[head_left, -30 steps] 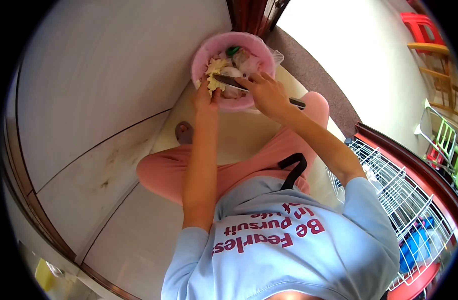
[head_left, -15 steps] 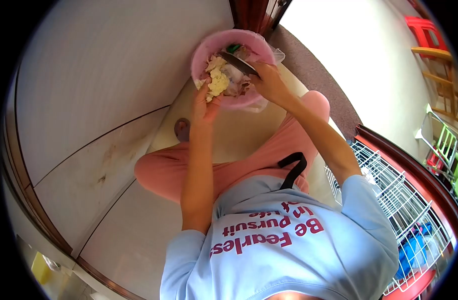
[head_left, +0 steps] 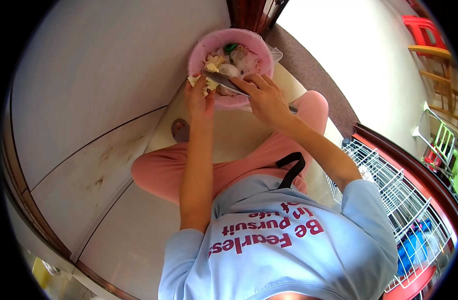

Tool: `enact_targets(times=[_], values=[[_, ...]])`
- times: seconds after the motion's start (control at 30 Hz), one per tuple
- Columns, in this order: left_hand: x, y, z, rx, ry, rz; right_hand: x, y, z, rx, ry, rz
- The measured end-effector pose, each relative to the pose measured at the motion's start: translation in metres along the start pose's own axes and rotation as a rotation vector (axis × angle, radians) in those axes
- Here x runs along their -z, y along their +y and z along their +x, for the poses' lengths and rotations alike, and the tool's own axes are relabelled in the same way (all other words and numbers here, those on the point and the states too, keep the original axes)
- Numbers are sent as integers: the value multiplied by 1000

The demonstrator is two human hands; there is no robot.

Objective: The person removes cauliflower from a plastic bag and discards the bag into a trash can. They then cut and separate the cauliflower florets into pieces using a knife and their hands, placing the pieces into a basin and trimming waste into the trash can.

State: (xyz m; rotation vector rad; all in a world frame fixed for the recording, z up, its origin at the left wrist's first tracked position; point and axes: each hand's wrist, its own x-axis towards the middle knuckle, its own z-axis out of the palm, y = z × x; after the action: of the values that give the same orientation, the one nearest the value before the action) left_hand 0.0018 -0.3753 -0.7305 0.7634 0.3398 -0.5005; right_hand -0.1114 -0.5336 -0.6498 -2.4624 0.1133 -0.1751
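Note:
My left hand [head_left: 201,103] is closed around a pale piece of cauliflower [head_left: 211,86] at the near left rim of a pink bin [head_left: 201,49]. In my right hand [head_left: 268,101] is a knife [head_left: 226,82], its blade pointing left across the cauliflower. The blade tip lies close to my left fingers; whether it cuts in, I cannot tell. The end of the handle shows behind my right hand. Inside the bin are cauliflower scraps [head_left: 215,61], a crumpled clear plastic bag [head_left: 246,64] and something green [head_left: 230,48].
A pale cabinet or wall panel [head_left: 114,65] stands close on the left. Beside my left knee is a slipper [head_left: 180,131]. To the right are a white wire rack [head_left: 389,185], a wooden chair [head_left: 431,51] and a red plastic stool [head_left: 419,27].
My right hand has come nearer to me, and the knife has swung down from the bin's middle onto the cauliflower. My left hand has shifted slightly left with the cauliflower.

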Motion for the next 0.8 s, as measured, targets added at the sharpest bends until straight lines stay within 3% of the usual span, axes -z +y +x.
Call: enact_targets(times=[0.2, 0.3, 0.4, 0.5, 0.57, 0.63, 0.7, 0.73, 0.8], values=[[-12, -19, -3, -173, 250, 133, -28, -11, 15, -127, 56, -29], [-10, -26, -2, -239, 300, 210, -39, 0, 28, -226, 61, 206], [-9, -26, -5, -167, 396, 319, -55, 26, 43, -242, 40, 287], [-6, -24, -7, -32, 266, 219, -55, 35, 54, -385, -114, 381], [9, -14, 0, 173, 192, -192, -38, 38, 55, -613, -124, 608], [10, -4, -5, 212, 154, -280, -32, 41, 42, -633, -150, 592], [8, 2, -3, 245, 98, -375, -25, 45, 28, -317, 58, 574], [7, 4, -2, 285, 0, -413, -19, 48, 22, -316, 54, 572], [9, 4, 0, 324, -94, -451, -1, 45, 12, 16, 30, 244]])
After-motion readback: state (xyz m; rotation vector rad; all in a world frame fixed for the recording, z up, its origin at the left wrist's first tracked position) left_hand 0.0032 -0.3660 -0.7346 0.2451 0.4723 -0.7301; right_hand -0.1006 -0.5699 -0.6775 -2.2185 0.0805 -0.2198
